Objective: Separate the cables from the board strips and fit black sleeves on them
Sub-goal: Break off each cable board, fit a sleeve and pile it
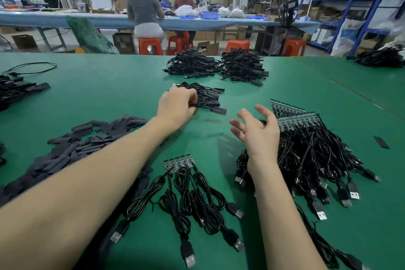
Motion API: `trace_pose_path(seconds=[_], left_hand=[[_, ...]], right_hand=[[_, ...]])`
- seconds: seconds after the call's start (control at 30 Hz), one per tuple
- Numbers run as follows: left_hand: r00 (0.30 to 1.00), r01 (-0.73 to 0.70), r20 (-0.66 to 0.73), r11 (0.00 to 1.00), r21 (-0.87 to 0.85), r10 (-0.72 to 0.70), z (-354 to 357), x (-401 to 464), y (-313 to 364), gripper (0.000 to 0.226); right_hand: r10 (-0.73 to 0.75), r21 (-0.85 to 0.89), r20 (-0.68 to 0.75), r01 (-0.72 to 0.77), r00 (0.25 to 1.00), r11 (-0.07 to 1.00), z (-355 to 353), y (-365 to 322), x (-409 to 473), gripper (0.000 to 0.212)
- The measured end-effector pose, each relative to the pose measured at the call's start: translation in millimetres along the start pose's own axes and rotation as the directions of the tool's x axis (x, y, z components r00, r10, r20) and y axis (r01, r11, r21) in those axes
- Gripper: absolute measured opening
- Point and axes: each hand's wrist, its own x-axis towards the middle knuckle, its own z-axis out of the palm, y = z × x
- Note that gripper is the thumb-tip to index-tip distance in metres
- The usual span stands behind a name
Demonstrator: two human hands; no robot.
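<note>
My left hand [177, 105] reaches forward and grips a small pile of sleeved cables [208, 99] at the middle of the green table [109, 98]. My right hand [256, 129] hovers with fingers spread and holds nothing, just left of a big heap of cables joined to green board strips [306, 149]. Close to me lies a short board strip [179, 163] with several black USB cables [197, 199] still attached. A heap of flat black sleeves [76, 144] lies under and left of my left forearm.
Two more piles of sleeved cables [217, 66] sit at the far edge. More black cables lie at the left edge [19, 90] and far right [381, 58]. A single sleeve [381, 142] lies at the right. People sit at a blue bench [87, 18] beyond.
</note>
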Motion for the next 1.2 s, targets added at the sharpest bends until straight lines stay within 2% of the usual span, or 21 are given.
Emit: trace_pose_path(seconds=[0.07, 0.13, 0.43, 0.6, 0.67, 0.73, 0.83, 0.9, 1.0, 1.1, 1.13, 1.17, 1.2], left_hand=[[0.995, -0.039, 0.099, 0.987, 0.156, 0.024, 8, 14, -8, 0.015], [0.983, -0.04, 0.181, 0.975, 0.218, 0.0, 19, 21, -11, 0.014], [0.986, 0.043, 0.154, 0.987, 0.156, -0.067, 43, 41, -15, 0.02], [0.974, 0.076, 0.212, 0.997, 0.024, -0.08, 43, 27, -14, 0.023], [0.981, 0.108, 0.167, 0.992, -0.072, -0.094, 39, 11, -11, 0.026], [0.987, 0.147, 0.098, 0.97, -0.196, -0.129, 31, -6, -6, 0.021], [0.974, 0.221, 0.038, 0.901, -0.373, -0.223, 14, -34, 0, 0.009], [0.957, 0.262, 0.021, 0.835, -0.484, -0.288, 4, -56, 5, 0.006], [0.939, 0.278, -0.001, 0.759, -0.589, -0.345, -2, -84, 13, 0.009], [0.918, 0.323, 0.06, 0.653, -0.685, -0.392, -6, -93, 17, 0.012], [0.916, 0.334, 0.085, 0.629, -0.702, -0.391, -7, -94, 17, 0.012], [0.917, 0.338, 0.104, 0.612, -0.715, -0.385, -9, -94, 16, 0.012], [0.919, 0.34, 0.116, 0.606, -0.72, -0.377, -10, -94, 14, 0.012]], right_hand=[[0.007, -0.037, 0.038, -0.005, 0.999, 0.999, 0, 1, 0, 0.024], [0.016, -0.091, 0.089, -0.008, 0.996, 0.996, 1, 3, -1, 0.015], [0.061, -0.23, 0.224, -0.008, 0.973, 0.973, 8, 12, -7, 0.008], [0.1, -0.367, 0.301, 0.018, 0.948, 0.93, 7, 15, -9, 0.008], [0.12, -0.434, 0.333, 0.039, 0.935, 0.9, 8, 16, -10, 0.008], [0.125, -0.554, 0.363, 0.106, 0.923, 0.826, 9, 16, -10, 0.007], [0.176, -0.727, 0.41, 0.205, 0.895, 0.655, 11, 17, -13, 0.005], [0.261, -0.815, 0.431, 0.249, 0.864, 0.523, 15, 16, -15, 0.007], [0.427, -0.873, 0.393, 0.184, 0.815, 0.451, 23, 13, -21, 0.022], [0.425, -0.921, 0.356, 0.236, 0.832, 0.309, 31, 13, -26, 0.026], [0.407, -0.928, 0.347, 0.246, 0.845, 0.281, 31, 13, -27, 0.025], [0.413, -0.927, 0.336, 0.221, 0.846, 0.302, 30, 13, -27, 0.022], [0.442, -0.915, 0.332, 0.17, 0.834, 0.366, 28, 13, -26, 0.017]])
